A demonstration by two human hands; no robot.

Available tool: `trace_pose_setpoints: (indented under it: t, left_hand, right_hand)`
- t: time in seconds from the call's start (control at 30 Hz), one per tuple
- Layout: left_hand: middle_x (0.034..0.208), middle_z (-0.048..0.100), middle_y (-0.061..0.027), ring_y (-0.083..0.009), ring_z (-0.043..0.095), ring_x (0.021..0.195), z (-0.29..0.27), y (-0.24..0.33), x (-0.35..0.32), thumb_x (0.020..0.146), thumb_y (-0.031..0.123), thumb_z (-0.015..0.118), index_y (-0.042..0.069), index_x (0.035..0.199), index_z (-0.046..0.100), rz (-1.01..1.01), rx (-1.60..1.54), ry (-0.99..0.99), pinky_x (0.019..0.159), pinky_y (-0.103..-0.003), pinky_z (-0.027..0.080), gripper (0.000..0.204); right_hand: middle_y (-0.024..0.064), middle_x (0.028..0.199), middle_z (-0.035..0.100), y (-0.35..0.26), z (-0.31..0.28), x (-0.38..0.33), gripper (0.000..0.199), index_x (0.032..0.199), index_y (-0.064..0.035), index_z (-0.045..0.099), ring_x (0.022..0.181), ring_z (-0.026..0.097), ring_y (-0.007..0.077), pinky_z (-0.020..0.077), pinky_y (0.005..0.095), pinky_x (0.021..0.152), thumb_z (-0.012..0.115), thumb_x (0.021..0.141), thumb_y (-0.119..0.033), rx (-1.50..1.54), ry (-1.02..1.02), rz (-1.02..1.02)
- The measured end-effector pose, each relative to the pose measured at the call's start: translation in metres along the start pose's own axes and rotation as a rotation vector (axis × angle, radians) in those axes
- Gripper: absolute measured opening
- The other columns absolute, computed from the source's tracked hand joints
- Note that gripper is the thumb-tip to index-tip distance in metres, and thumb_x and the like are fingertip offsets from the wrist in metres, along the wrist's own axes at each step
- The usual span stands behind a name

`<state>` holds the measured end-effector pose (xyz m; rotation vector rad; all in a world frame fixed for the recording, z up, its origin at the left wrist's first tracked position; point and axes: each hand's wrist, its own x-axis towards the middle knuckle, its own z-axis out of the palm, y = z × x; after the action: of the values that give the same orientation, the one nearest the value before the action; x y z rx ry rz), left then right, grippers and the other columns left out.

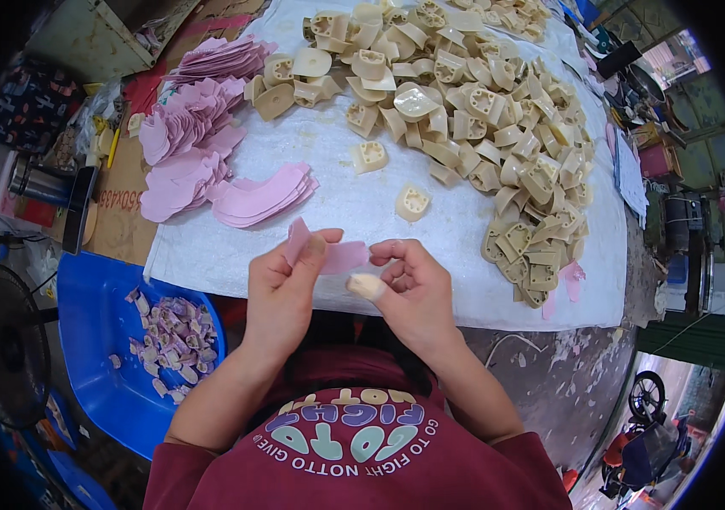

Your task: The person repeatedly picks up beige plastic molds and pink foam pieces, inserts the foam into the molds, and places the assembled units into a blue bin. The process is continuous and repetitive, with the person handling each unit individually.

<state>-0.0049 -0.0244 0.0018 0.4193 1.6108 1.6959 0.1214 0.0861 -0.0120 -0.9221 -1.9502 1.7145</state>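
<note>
My left hand [284, 287] pinches a thin, curved pink piece of sheet material [345, 257] between thumb and fingers, just in front of the table's near edge. At the piece's right end, the curled fingers of my right hand [415, 293] grip its edge. A pale wrapping [366, 287] covers my right thumb. Beyond my hands, two cream plastic shoe heels [413, 203] lie apart on the white sheet. Stacks of similar pink pieces [265, 195] sit at the left. A large heap of beige shoe heels [464, 110] spreads over the far middle and right.
At lower left stands a blue tub [95, 340] with several pink-covered heels [175, 340] inside. A black fan [5, 340] is at the far left. Cardboard [129, 204] lies beside the white sheet [328, 191]. Pink scraps [572, 280] lie at the table's right edge.
</note>
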Motion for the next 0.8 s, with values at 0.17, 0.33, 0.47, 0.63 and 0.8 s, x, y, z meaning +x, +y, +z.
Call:
trace_pose_setpoints:
  t: [0.17, 0.33, 0.47, 0.63, 0.8]
  left_hand:
    - [0.097, 0.069, -0.0109, -0.0171, 0.067, 0.089, -0.006, 0.002, 0.000, 0.096, 0.026, 0.058, -0.004, 0.108, 0.065, -0.146, -0.254, -0.078, 0.082, -0.032, 0.051, 0.033]
    - [0.096, 0.069, -0.0104, -0.0171, 0.067, 0.088, -0.012, -0.003, 0.002, 0.095, 0.026, 0.060, -0.003, 0.105, 0.066, -0.293, -0.402, -0.176, 0.082, -0.032, 0.052, 0.031]
    - [0.096, 0.069, -0.0093, -0.0171, 0.067, 0.087, -0.011, -0.002, 0.002, 0.095, 0.025, 0.061, -0.001, 0.106, 0.065, -0.255, -0.267, -0.199, 0.080, -0.033, 0.053, 0.029]
    - [0.093, 0.069, -0.0065, -0.0142, 0.066, 0.084, -0.012, -0.002, 0.001, 0.095, 0.025, 0.062, -0.001, 0.104, 0.067, -0.168, -0.224, -0.112, 0.076, -0.029, 0.050, 0.028]
    - [0.086, 0.069, -0.0037, -0.0063, 0.059, 0.078, 0.000, -0.002, -0.001, 0.095, 0.014, 0.060, -0.002, 0.095, 0.070, -0.030, 0.036, -0.137, 0.070, -0.023, 0.047, 0.019]
  right_hand:
    - [0.0019, 0.082, 0.064, 0.007, -0.005, 0.000, 0.016, 0.095, 0.0000, 0.063, 0.068, 0.059, 0.0072, 0.0481, 0.0222, 0.063, 0.066, 0.091, -0.015, 0.334, -0.159, 0.074]
    - [0.0035, 0.086, 0.066, 0.013, -0.019, -0.008, 0.013, 0.096, -0.0001, 0.063, 0.075, 0.062, 0.0087, 0.0496, 0.0224, 0.067, 0.061, 0.094, -0.013, 0.604, -0.346, 0.056]
    - [0.0069, 0.094, 0.067, 0.023, -0.026, -0.006, 0.020, 0.102, 0.0003, 0.063, 0.079, 0.065, 0.0120, 0.0518, 0.0255, 0.070, 0.058, 0.096, -0.018, 0.552, -0.392, 0.095]
    - [0.0085, 0.099, 0.066, 0.024, -0.045, -0.008, 0.028, 0.110, 0.0007, 0.062, 0.086, 0.065, 0.0144, 0.0528, 0.0282, 0.076, 0.055, 0.098, -0.023, 0.564, -0.354, 0.164]
    - [0.0071, 0.107, 0.066, 0.008, -0.040, -0.003, 0.029, 0.116, -0.0006, 0.061, 0.102, 0.062, 0.0163, 0.0482, 0.0304, 0.089, 0.061, 0.093, -0.018, 0.267, -0.120, -0.087]
